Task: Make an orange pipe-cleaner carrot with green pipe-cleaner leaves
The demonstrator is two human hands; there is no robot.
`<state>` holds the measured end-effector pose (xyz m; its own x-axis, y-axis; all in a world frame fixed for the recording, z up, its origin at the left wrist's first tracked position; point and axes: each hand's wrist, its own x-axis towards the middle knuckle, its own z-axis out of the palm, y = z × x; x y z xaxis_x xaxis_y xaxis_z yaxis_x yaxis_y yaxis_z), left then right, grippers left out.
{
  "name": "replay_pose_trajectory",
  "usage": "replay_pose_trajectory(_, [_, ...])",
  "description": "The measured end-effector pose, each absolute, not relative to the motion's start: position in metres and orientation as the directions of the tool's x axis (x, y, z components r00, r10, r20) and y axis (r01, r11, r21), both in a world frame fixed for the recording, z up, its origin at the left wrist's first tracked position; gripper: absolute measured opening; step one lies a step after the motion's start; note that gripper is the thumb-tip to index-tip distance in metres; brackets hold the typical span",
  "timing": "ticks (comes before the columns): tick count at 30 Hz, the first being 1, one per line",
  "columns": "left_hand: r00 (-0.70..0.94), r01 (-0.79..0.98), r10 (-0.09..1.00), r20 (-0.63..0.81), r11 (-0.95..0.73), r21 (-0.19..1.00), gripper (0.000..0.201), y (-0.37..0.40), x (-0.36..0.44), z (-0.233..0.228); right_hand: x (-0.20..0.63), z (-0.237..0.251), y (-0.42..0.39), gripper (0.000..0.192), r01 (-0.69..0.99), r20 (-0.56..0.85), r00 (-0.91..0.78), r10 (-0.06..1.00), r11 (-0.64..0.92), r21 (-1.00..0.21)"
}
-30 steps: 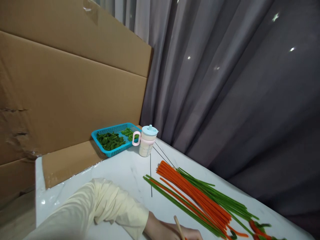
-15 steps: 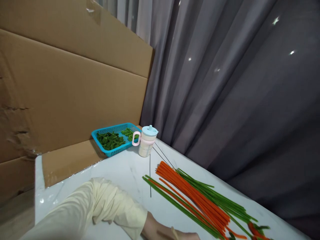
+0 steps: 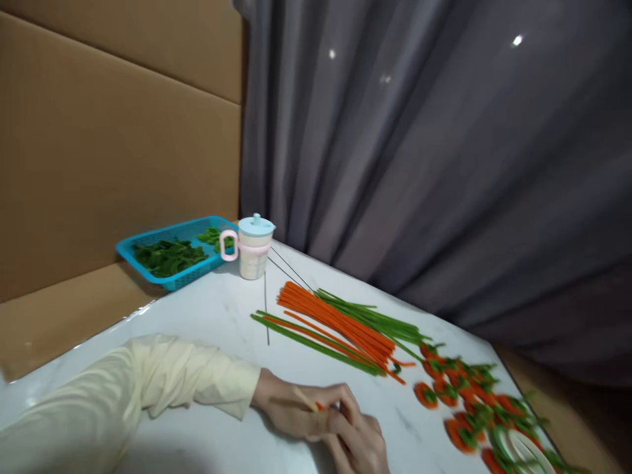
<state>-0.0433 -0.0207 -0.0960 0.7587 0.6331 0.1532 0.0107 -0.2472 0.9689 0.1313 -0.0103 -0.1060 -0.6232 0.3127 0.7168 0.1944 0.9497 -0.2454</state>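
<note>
My left hand [image 3: 296, 411], in a cream sleeve, rests on the white table [image 3: 217, 316] and grips a thin wooden stick [image 3: 305, 399]. A short orange pipe cleaner piece [image 3: 320, 406] shows at the stick. My right hand [image 3: 363, 444] comes in from the bottom edge, and its fingers are closed around that orange piece, touching my left fingers. The picture is blurred here. A bundle of long orange pipe cleaners [image 3: 336, 321] lies just beyond my hands, flanked by green pipe cleaners [image 3: 375, 320].
Several small orange-and-green pieces [image 3: 459, 395] lie at the right near the table's corner. At the back left stand a blue basket [image 3: 170, 283] of green pieces and a cup [image 3: 254, 247] with a blue lid and pink handle. Thin black wires [image 3: 266, 309], cardboard and a grey curtain lie behind.
The view has swung right and down, so the orange-and-green pieces now show. My right hand has come into view against my left hand, which holds the stick lower and flatter.
</note>
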Motion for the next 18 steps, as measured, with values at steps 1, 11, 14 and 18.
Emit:
replay_pose_trajectory(1, [0.753, 0.002, 0.637, 0.165, -0.253, 0.967, 0.064, -0.02, -0.044, -0.096, 0.129, -0.104, -0.01, 0.028, 0.203, 0.709, -0.615, 0.347, 0.938, -0.282])
replay_pose_trajectory(11, [0.626, -0.01, 0.777, 0.071, -0.084, 0.996, 0.062, -0.019, -0.035, -0.086, 0.13, -0.096, -0.001, 0.03, 0.382, 0.705, -0.567, 0.425, 0.895, -0.231])
replay_pose_trajectory(14, [0.657, 0.062, 0.753, 0.044, -0.113, 0.992, 0.075, -0.009, -0.044, -0.078, 0.137, -0.093, 0.002, 0.032, 0.404, 0.692, -0.632, 0.35, 0.91, -0.091])
replay_pose_trajectory(18, [0.825, 0.267, 0.543, -0.155, -0.134, 0.954, 0.079, 0.02, -0.075, -0.044, 0.148, -0.084, 0.005, 0.027, 0.453, 0.678, -0.684, 0.27, 0.886, 0.104])
